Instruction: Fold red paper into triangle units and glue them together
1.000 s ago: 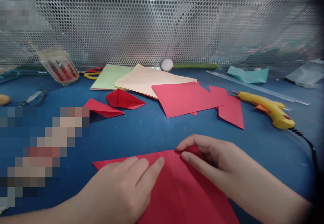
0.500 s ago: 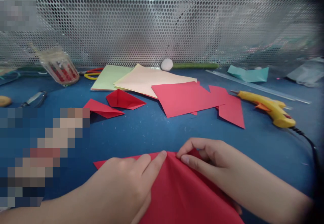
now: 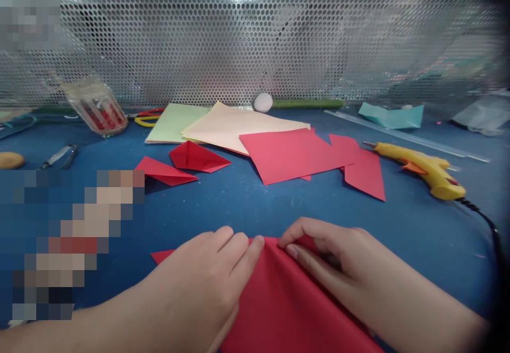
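A large sheet of red paper [image 3: 279,310] lies at the near edge of the table, creased and raised in a ridge below its top edge. My left hand [image 3: 211,273] is closed over its left part, the index fingertip pressed on the top edge and the thumb hidden. Just to the right, my right hand [image 3: 330,252] pinches the same edge between thumb and index finger. Beyond my hands, two folded red paper pieces [image 3: 199,157] rest on the blue tabletop, and flat red sheets [image 3: 295,156] overlap farther right.
Cream paper [image 3: 235,124] and green paper [image 3: 171,122] lie behind. At right is a yellow glue gun [image 3: 418,167] with a black cord. A jar [image 3: 99,108], scissors [image 3: 147,120] and a white ball [image 3: 263,102] stand near the perforated metal screen [image 3: 199,34]. A blurred-out patch covers the left.
The fingers of my left hand have shifted slightly up and right along the paper's top edge. My right hand keeps its pinch, almost still.
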The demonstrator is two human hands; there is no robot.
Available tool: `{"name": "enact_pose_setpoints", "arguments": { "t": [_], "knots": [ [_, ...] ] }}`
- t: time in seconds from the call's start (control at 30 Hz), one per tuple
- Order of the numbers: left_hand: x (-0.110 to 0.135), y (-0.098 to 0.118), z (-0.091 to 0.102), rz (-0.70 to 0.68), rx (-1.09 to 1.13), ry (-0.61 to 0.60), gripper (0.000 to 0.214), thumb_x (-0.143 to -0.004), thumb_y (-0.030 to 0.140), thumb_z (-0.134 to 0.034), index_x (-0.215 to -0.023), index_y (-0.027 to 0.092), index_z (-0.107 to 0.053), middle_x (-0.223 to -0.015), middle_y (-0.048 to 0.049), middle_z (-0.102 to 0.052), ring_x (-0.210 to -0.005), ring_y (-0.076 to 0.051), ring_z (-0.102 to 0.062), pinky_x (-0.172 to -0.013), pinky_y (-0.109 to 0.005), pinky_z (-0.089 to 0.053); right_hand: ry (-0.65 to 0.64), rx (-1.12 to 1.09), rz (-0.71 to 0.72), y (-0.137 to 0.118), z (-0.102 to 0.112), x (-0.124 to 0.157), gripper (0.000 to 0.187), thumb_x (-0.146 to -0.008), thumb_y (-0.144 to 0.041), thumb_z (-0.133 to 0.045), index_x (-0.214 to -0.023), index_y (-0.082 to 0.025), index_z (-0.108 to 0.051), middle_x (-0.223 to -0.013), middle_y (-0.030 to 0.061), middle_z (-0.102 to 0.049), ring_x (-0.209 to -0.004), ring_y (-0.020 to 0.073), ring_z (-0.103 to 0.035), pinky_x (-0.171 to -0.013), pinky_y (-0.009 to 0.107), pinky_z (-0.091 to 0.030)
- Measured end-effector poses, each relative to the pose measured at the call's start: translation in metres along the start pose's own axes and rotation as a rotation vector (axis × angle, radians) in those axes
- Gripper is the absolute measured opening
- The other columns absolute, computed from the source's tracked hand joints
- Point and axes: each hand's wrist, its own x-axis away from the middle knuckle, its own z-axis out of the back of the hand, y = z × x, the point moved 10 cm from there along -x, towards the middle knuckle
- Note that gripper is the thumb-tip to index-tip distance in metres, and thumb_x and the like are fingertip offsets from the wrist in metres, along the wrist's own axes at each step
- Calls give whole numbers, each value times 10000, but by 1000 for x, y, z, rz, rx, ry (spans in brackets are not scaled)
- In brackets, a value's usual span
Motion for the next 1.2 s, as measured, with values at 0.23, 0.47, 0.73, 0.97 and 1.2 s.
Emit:
{"name": "enact_pose_setpoints", "arguments": {
  "t": [0.23, 0.47, 0.73, 0.97, 1.2],
  "knots": [
    [-2, -5, -1, 10, 63, 9, 583, -926, 97, -456, -1501, 6, -433, -1335, -208, -643, -1041, -345, -656, -902, -516, -572, -29, -22, -12, 0, -1, -3, 240, -919, -309, -449, -804, -269, -656, -712, -13, -747, -585, 148, -660, -550, 239, -480],
    [-2, -3, -2, 1, 9, -2, 558, -938, 104, -446, -1489, 18, -458, -1363, -201, -631, -1024, -341, -654, -892, -516, -570, -51, -51, -45, 3, -3, -4, 235, -920, -322, -447, -805, -263, -643, -699, -2, -739, -602, 159, -676, -541, 232, -498],
    [0, -6, -2, 37, 42, 22, 547, -959, 126, -433, -1497, 29, -448, -1359, -199, -633, -1040, -339, -658, -916, -516, -563, -78, -144, -100, 10, -7, 0, 246, -927, -404, -459, -836, -282, -652, -720, 12, -739, -660, 203, -710, -557, 267, -545],
    [-3, -7, -5, 33, 21, -35, 576, -936, 122, -461, -1499, 5, -438, -1346, -201, -642, -1031, -333, -655, -916, -492, -576, -92, -191, -92, 8, -9, -2, 281, -926, -394, -443, -841, -262, -675, -807, 20, -764, -718, 193, -708, -638, 276, -565],
    [1, -10, -3, 83, 68, -13, 556, -963, 123, -426, -1516, 63, -423, -1320, -170, -660, -1008, -312, -668, -823, -459, -610, -62, -156, -65, 5, -7, -3, 260, -916, -355, -438, -877, -272, -681, -862, 12, -772, -766, 188, -711, -720, 295, -553]
  ]
}}
